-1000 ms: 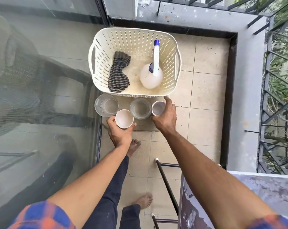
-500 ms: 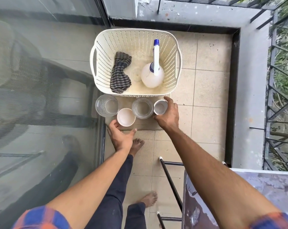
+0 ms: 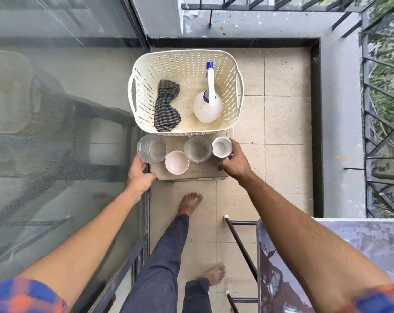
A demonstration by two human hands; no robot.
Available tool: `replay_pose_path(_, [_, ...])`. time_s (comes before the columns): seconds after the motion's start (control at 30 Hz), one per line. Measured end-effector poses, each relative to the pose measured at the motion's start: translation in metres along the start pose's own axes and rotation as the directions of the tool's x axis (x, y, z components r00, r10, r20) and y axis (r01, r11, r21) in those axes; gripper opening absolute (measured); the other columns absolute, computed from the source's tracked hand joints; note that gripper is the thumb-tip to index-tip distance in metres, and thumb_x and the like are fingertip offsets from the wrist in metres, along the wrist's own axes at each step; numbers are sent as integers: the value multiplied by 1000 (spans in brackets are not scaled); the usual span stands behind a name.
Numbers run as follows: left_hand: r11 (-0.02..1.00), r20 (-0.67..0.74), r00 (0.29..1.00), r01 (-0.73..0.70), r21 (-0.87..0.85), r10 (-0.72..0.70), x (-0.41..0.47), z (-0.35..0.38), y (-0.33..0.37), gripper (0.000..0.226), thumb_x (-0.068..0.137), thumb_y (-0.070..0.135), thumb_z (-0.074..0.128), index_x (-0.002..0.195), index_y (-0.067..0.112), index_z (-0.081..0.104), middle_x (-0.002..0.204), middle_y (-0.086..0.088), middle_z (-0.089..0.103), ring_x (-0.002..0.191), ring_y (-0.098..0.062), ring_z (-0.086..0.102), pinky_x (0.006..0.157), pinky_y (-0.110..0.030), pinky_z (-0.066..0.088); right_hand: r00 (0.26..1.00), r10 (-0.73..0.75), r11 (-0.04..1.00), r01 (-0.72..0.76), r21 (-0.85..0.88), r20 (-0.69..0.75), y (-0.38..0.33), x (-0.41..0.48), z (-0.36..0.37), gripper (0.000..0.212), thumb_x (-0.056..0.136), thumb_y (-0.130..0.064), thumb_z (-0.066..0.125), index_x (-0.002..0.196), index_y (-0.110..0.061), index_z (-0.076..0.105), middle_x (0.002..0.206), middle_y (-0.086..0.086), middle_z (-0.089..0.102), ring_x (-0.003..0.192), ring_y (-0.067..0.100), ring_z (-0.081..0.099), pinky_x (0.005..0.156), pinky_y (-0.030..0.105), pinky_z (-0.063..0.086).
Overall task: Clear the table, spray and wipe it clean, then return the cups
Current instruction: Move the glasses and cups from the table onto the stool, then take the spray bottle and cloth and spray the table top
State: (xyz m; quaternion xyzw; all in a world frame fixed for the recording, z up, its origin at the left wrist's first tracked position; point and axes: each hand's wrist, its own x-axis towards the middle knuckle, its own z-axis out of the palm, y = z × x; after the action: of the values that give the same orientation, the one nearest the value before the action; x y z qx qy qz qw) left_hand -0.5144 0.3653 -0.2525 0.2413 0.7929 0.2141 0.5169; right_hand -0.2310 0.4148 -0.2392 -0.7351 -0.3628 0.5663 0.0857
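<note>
Low beige stand [image 3: 192,175]: basket [image 3: 146,86], left glass [image 3: 152,149], right glass [image 3: 197,149], wide cup [image 3: 177,162], small cup [image 3: 221,147].

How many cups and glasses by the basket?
4, in a row: clear glass far left, white cup next, second clear glass, small white cup far right in the right hand. None seem hidden.

Mostly plastic, glass and tile on my feed.
I read the cream perforated plastic basket [image 3: 182,66] as matt and moulded, the dark checked woven cloth [image 3: 166,107] as soft and crumpled, and the white translucent plastic spray bottle [image 3: 207,111] as smooth. The two clear glass tumblers [image 3: 152,149] [image 3: 197,149] shine. The small white cup [image 3: 222,147] and the wide white cup [image 3: 177,162] look like glazed ceramic. The beige floor tiles [image 3: 281,123] look matt and speckled. The grey mottled desk top [image 3: 327,256] is glossy, and its thin black legs [image 3: 239,242] look like smooth metal.
</note>
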Motion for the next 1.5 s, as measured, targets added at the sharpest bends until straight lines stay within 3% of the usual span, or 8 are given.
replay_pose_path(0.37, [987, -20, 999, -29, 161, 33, 8, 18, 8, 78, 72, -4, 67, 139, 31, 52, 113, 2, 67, 103, -21, 62, 88, -32, 53, 999, 0, 1000, -2, -30, -42, -5, 1, 3, 95, 75, -11, 80, 157, -28, 35, 141, 4, 61, 129, 30, 57, 109, 49, 49])
replay_pose_path(0.5, [981, -74, 997, -9, 194, 24, 1, 24, 13, 68, 78, -6, 68, 137, 22, 53, 110, 2, 62, 98, -16, 54, 77, -20, 38, 998, -6, 999, 4, -39, -62, -6, 2, 4, 96, 77, -11, 82, 159, -24, 34, 144, 6, 59, 133, 30, 55, 111, 47, 47])
replay_pose_path(0.8, [999, -165, 986, -30, 21, 33, 7, -2, 13, 73, 78, -19, 48, 144, 10, 46, 136, -11, 59, 123, -21, 55, 104, -29, 45, 998, 3, 999, -6, -49, -58, -6, -6, -12, 110, 73, -3, 79, 165, -28, 24, 154, 6, 51, 135, 31, 56, 112, 53, 49])
replay_pose_path(0.9, [991, -286, 956, -97, -92, 67, 5, -22, 26, 52, 85, -16, 45, 130, 7, 56, 122, -18, 66, 102, -17, 60, 83, -14, 47, 992, -48, 998, 43, -52, -115, -14, -23, -27, 98, 78, -6, 81, 161, -28, 35, 151, 8, 53, 131, 28, 56, 108, 52, 51])
replay_pose_path(1.1, [906, -453, 815, -422, -35, 362, -19, -61, 92, 32, 83, 2, 54, 94, 32, 59, 87, 0, 68, 78, -10, 62, 80, -33, 53, 889, -216, 960, 269, 79, -404, -46, -67, -56, 38, 86, -7, 69, 121, -21, 74, 114, 0, 75, 100, 13, 71, 90, 39, 61])
replay_pose_path(1.23, [797, -308, 739, -588, 141, 599, -35, -60, 146, 26, 86, 6, 59, 103, 26, 62, 87, 5, 67, 78, -2, 60, 74, -17, 51, 795, -352, 899, 434, 58, -493, -87, -72, -64, 35, 86, -1, 65, 114, -19, 76, 97, -5, 75, 87, 10, 71, 87, 36, 62])
replay_pose_path(1.37, [751, -20, 783, -589, 296, 622, -12, -29, 180, 35, 89, 10, 63, 124, 14, 61, 107, -4, 67, 97, -17, 64, 83, -33, 56, 849, -405, 907, 418, -37, -340, -134, -45, -58, 63, 87, 7, 64, 145, -15, 62, 127, 8, 73, 116, 18, 69, 96, 21, 54])
replay_pose_path(1.5, [720, 127, 872, -466, 514, 473, 32, 15, 190, 59, 94, 27, 62, 147, 9, 42, 140, -15, 53, 130, -33, 49, 111, -43, 39, 922, -358, 929, 335, -155, -151, -161, -14, -37, 88, 83, 14, 58, 162, -20, 40, 158, 6, 53, 144, 24, 51, 115, 29, 42])
